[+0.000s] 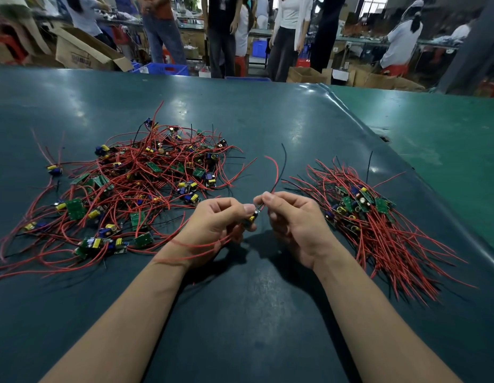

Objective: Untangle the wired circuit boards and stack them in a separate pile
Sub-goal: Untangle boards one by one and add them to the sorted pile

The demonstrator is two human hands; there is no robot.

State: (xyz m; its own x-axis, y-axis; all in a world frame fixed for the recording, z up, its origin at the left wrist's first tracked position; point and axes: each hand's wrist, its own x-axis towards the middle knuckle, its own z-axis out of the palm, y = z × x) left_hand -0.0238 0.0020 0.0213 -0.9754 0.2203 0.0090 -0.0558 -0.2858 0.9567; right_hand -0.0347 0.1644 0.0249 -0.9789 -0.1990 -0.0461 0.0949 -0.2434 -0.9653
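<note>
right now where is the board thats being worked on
In the head view it sits at centre, gripped by the left hand with the right hand pinching its wires, between the tangled pile and the sorted pile.

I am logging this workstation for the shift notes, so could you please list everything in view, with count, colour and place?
tangled pile: one, red and black wires with green boards, table left.
sorted pile: one, same colours, wires lying roughly parallel, table right.
held board: one, with a yellow part, between the hands at centre; its red and black wires rise behind.
table: one, dark green mat.
cardboard boxes: several, brown, floor beyond the table.
blue crates: a few, floor behind.
people: several, standing or seated in the background.
left hand: grips the board.
right hand: pinches its wires.
</note>
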